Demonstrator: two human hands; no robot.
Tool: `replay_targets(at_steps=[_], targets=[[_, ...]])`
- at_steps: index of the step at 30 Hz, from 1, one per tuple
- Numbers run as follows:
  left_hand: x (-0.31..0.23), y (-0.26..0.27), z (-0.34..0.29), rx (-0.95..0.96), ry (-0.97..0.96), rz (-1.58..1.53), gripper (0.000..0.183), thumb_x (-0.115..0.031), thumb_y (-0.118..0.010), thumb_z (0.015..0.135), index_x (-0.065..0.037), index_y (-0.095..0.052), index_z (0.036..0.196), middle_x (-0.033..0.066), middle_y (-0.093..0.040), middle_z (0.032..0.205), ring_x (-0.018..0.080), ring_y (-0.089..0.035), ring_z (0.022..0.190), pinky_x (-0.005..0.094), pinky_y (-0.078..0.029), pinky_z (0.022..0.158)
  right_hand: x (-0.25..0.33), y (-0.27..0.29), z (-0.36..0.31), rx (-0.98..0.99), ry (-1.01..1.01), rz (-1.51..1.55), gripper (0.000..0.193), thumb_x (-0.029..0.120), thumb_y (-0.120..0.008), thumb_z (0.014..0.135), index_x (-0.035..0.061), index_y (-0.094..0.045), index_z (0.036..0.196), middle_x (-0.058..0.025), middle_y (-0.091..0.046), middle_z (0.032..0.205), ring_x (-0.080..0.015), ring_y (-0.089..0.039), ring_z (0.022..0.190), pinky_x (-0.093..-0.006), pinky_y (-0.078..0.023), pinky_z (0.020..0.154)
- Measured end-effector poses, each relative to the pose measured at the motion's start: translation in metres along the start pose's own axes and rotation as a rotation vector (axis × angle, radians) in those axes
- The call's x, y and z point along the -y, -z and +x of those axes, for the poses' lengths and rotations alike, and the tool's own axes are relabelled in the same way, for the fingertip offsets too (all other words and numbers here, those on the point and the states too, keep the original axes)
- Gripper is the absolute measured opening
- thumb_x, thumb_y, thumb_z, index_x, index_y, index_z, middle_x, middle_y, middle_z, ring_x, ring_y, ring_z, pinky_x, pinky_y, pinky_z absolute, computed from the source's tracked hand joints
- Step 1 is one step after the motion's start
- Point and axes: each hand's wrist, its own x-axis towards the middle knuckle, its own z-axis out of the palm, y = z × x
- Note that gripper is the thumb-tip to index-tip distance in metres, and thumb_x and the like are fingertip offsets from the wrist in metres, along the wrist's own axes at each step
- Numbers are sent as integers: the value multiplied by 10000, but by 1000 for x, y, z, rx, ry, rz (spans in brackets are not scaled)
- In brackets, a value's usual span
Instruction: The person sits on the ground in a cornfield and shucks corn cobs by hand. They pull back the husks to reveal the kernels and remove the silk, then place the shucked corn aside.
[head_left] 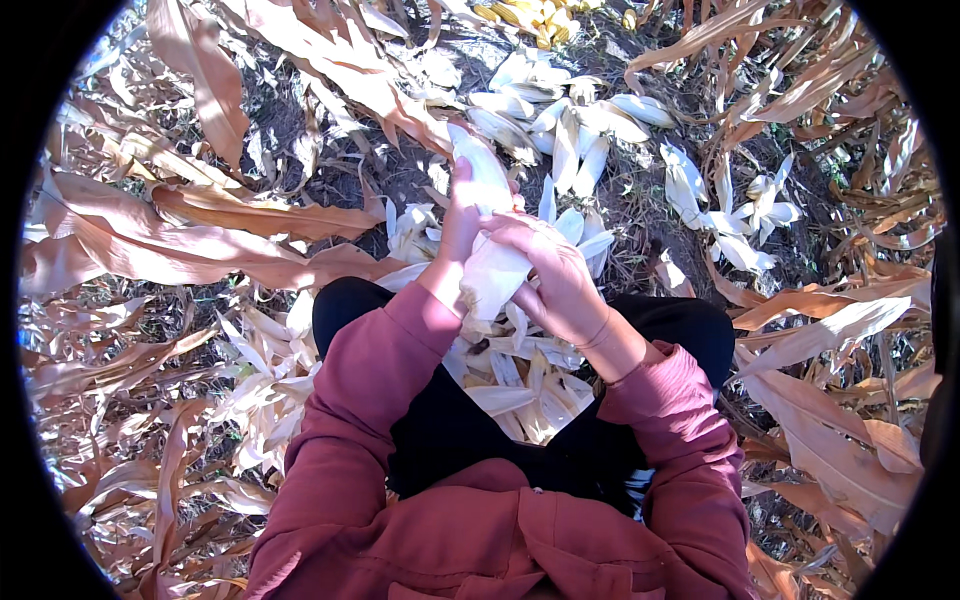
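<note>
In front of my body, an ear of corn (483,172) in its pale husk points away from me, tilted a little left. My left hand (458,228) is closed round it from the left, the thumb lying along the husk. From the right, my right hand (560,278) is closed on a white flap of husk (495,277) hanging toward me at the near end. No kernels show on this ear. Between my bent knees lies a heap of loose husks (530,385).
Beyond my hands lies a pile of ears in their husks (570,125). Bare yellow cobs (535,18) lie at the far edge. Torn husks (735,215) are on the soil to the right, and more husks (270,370) to the left. Dry corn leaves (190,240) crowd both sides.
</note>
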Motion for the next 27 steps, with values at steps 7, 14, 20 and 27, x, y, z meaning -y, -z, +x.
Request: replay_targets(at_steps=[7,14,20,27], targets=[[3,-10,-4,188,152,-101,562,-586,-466,879,-33,-513,967,81,-553,785,173,-572,667,296,-495,614,-17,-4,-14,4,-152,311,138,-25,-588,787,37,-604,910,-98,-616,875,-251,-619,842,-343,-478,844],[-4,17,15,501,194,-45,567,-540,-317,950,-65,-510,1191,94,-608,931,184,-623,750,308,-525,619,3,8,1,-106,-593,1088,340,211,-410,975,62,-406,669,22,-363,580,-125,-391,540,-336,-466,726],[-7,-15,-10,143,-256,432,518,-452,-545,896,-27,-478,1184,66,-575,956,135,-582,828,247,-482,687,9,50,0,602,-454,711,357,280,-574,908,11,-550,1142,-83,-614,980,-142,-579,891,-299,-456,836],[15,-23,-11,36,-517,848,423,-218,-641,857,21,-474,1163,58,-583,997,111,-556,877,262,-462,786,-21,46,3,-363,-688,301,169,104,-623,879,-8,-585,999,-8,-597,828,-60,-537,717,-194,-448,676]])
